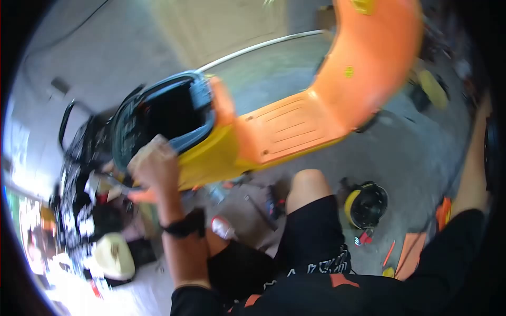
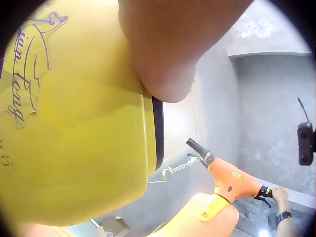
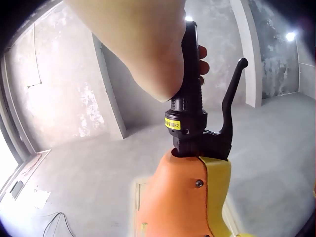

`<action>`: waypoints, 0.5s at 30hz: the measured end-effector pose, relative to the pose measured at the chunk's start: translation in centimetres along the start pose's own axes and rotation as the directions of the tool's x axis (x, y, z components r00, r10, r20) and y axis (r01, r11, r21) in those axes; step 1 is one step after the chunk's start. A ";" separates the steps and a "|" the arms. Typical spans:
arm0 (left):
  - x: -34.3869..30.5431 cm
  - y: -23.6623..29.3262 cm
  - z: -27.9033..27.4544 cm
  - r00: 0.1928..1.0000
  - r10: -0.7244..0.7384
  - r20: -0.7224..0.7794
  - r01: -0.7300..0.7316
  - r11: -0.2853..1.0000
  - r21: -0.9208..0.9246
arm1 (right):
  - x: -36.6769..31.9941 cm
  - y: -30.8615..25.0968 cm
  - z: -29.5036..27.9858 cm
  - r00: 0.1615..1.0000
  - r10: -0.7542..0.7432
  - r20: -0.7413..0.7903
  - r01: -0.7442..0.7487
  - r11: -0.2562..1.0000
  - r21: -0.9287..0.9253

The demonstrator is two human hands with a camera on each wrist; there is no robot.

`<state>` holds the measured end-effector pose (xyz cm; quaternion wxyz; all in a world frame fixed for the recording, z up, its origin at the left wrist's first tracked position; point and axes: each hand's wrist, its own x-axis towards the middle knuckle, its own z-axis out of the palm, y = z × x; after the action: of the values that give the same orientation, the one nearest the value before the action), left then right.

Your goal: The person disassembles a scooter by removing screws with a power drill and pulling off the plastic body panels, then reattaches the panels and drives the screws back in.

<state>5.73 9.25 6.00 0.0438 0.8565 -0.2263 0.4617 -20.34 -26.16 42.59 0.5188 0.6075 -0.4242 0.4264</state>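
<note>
An orange and yellow scooter (image 1: 290, 124) stretches across the head view, its seat opening (image 1: 205, 113) uncovered over a dark compartment. My left hand (image 1: 158, 163), with a black band at the wrist, curls over the near rim of that opening. In the left wrist view the left hand (image 2: 165, 74) lies against the edge of the yellow body panel (image 2: 84, 148), its fingers hidden. My right hand (image 3: 153, 54) grips the black handlebar grip (image 3: 190, 94), with fingertips showing on the far side. The brake lever (image 3: 229, 98) stands apart from the fingers.
Near my knee on the floor lies a round black-and-yellow item (image 1: 369, 205). An orange panel (image 1: 411, 255) and a thin red stick (image 1: 389, 253) are at the lower right. A cream-coloured piece (image 1: 113, 255) sits at the lower left, near dark clutter. Tools lie beneath the scooter.
</note>
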 end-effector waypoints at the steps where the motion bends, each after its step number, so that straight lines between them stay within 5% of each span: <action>1: 0.1 0.4 0.0 0.999 -0.042 -0.006 0.042 0.999 -0.006 | 0.0 -2.9 -0.9 1.000 -0.014 0.003 0.014 0.998 0.067; 3: 0.8 2.1 -1.6 0.995 -0.087 0.052 0.092 0.991 -0.099 | 0.0 -7.2 -2.5 0.999 -0.051 -0.006 0.052 0.983 0.175; 6: 0.7 2.7 -0.1 0.991 -0.087 -0.097 0.069 0.983 -0.172 | -0.5 -11.1 -4.9 0.993 -0.116 -0.012 0.116 0.963 0.243; 15: 1.9 4.2 1.8 0.992 -0.088 -0.095 0.057 0.955 -0.291 | 2.2 -10.8 -10.8 0.989 -0.120 -0.084 0.135 0.970 0.201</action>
<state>6.27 4.34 5.98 0.1971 0.8229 -0.2569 0.4670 -10.26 -14.53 42.87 0.4942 0.6683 -0.3192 0.4553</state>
